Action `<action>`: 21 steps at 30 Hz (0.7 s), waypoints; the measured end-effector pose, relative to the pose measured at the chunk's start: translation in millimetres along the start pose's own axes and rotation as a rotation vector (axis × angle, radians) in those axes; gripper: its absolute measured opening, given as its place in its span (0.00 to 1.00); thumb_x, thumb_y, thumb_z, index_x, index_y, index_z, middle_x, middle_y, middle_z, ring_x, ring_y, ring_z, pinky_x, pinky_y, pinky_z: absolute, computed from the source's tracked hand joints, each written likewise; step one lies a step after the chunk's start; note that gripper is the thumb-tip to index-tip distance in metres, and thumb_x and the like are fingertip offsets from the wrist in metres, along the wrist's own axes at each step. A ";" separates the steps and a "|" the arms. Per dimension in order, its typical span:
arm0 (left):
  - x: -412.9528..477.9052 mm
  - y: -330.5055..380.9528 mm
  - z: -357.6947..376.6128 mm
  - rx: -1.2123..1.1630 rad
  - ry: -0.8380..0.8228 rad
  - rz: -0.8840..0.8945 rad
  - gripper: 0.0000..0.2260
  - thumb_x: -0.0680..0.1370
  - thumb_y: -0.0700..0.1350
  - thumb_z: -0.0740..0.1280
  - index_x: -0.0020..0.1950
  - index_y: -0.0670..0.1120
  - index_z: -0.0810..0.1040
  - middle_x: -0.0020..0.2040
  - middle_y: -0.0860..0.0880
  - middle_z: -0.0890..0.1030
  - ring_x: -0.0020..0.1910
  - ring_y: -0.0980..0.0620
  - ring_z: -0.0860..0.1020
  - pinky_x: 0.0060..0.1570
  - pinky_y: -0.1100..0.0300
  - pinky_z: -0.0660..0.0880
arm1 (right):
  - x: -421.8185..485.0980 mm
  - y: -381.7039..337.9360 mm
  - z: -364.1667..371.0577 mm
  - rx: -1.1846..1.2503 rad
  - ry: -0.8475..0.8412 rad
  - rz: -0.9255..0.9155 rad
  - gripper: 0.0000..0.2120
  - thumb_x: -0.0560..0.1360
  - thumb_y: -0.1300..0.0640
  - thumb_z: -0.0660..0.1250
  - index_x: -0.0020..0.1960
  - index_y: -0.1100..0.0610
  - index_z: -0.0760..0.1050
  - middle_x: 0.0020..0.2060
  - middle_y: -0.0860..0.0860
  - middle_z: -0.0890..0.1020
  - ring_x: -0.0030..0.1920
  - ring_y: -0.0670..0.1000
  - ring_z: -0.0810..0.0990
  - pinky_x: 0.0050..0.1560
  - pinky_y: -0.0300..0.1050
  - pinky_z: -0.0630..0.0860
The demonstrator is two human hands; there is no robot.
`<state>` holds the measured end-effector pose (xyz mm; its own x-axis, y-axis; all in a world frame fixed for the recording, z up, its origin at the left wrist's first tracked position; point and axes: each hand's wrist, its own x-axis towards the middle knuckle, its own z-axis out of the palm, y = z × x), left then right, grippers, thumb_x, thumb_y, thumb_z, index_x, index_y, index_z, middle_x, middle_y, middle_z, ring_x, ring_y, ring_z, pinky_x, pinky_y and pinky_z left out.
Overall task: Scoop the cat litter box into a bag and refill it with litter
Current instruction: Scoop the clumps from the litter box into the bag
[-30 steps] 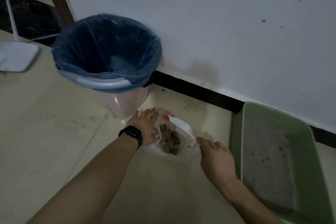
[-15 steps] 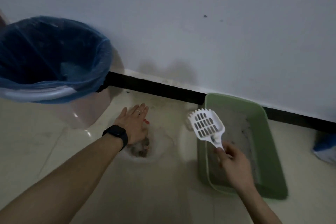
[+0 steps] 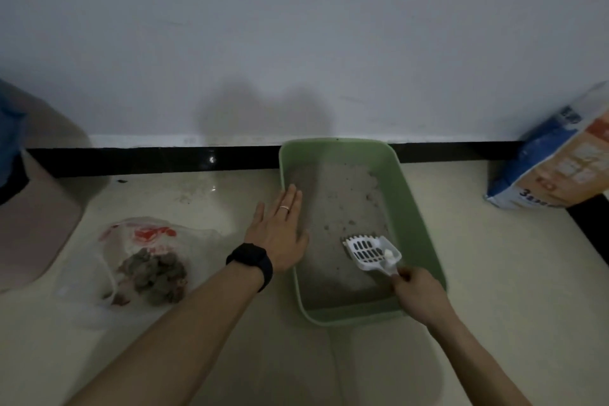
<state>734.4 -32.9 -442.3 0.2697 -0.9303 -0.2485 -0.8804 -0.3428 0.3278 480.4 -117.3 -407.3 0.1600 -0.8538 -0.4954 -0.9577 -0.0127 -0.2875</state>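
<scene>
While the left hand lay flat and open on the litter box left rim, the right hand gripped the scoop in its near end, box running lengthwise away from both, bag left of the left hand.

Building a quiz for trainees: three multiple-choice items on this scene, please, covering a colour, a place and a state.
1. What colour is the litter box? A) green B) blue C) white
2. Where is the plastic bag of clumps? A) inside the box B) on the floor, left of the box C) on a shelf
3. What is the right hand doing? A) idle B) gripping the scoop handle C) holding a cup
Answers: A, its walls are green; B, it lies on the tiles; B, its fingers curl round the white handle.
</scene>
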 end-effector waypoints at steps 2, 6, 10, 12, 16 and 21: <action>2.9 4.1 10.0 0.024 -0.022 -0.019 0.32 0.83 0.57 0.48 0.79 0.46 0.34 0.78 0.50 0.32 0.78 0.52 0.37 0.77 0.45 0.42 | 5.5 -4.0 5.3 0.022 -0.022 0.002 0.08 0.77 0.54 0.61 0.43 0.55 0.75 0.41 0.55 0.81 0.48 0.60 0.81 0.42 0.42 0.68; 3.1 4.2 25.8 0.092 -0.010 -0.033 0.34 0.83 0.57 0.49 0.78 0.44 0.32 0.77 0.48 0.29 0.77 0.51 0.33 0.77 0.46 0.40 | 21.8 -15.9 18.4 0.065 -0.024 -0.016 0.12 0.78 0.56 0.60 0.56 0.59 0.78 0.51 0.60 0.83 0.53 0.61 0.80 0.47 0.45 0.73; 5.5 6.1 28.6 0.099 0.004 -0.042 0.35 0.82 0.58 0.48 0.78 0.44 0.31 0.77 0.48 0.28 0.77 0.50 0.32 0.77 0.46 0.41 | 43.7 -31.8 36.5 0.133 -0.004 0.006 0.13 0.79 0.56 0.59 0.57 0.61 0.78 0.53 0.62 0.82 0.54 0.64 0.80 0.50 0.48 0.74; 5.6 5.7 28.9 0.104 0.007 -0.046 0.35 0.82 0.58 0.48 0.78 0.44 0.30 0.77 0.48 0.28 0.77 0.50 0.32 0.77 0.46 0.42 | 52.1 -38.0 44.5 0.246 -0.007 0.015 0.14 0.81 0.55 0.58 0.58 0.59 0.78 0.51 0.60 0.83 0.51 0.61 0.80 0.47 0.45 0.71; 6.2 5.8 31.0 0.097 0.009 -0.056 0.35 0.82 0.58 0.48 0.78 0.44 0.31 0.77 0.49 0.29 0.77 0.51 0.32 0.77 0.45 0.43 | 55.7 -39.8 53.0 0.514 0.010 0.040 0.11 0.80 0.54 0.61 0.56 0.55 0.80 0.38 0.50 0.81 0.39 0.49 0.78 0.44 0.47 0.74; 6.0 5.2 32.7 0.095 0.014 -0.061 0.34 0.82 0.58 0.48 0.77 0.45 0.30 0.77 0.49 0.29 0.77 0.51 0.32 0.77 0.45 0.43 | 35.3 -26.4 48.7 0.631 0.102 -0.049 0.08 0.79 0.55 0.63 0.50 0.54 0.81 0.40 0.49 0.83 0.42 0.50 0.78 0.51 0.53 0.76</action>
<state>718.7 -36.0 -471.8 0.3288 -0.9100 -0.2527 -0.8949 -0.3857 0.2247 523.0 -121.8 -457.1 0.1468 -0.9056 -0.3980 -0.6200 0.2293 -0.7504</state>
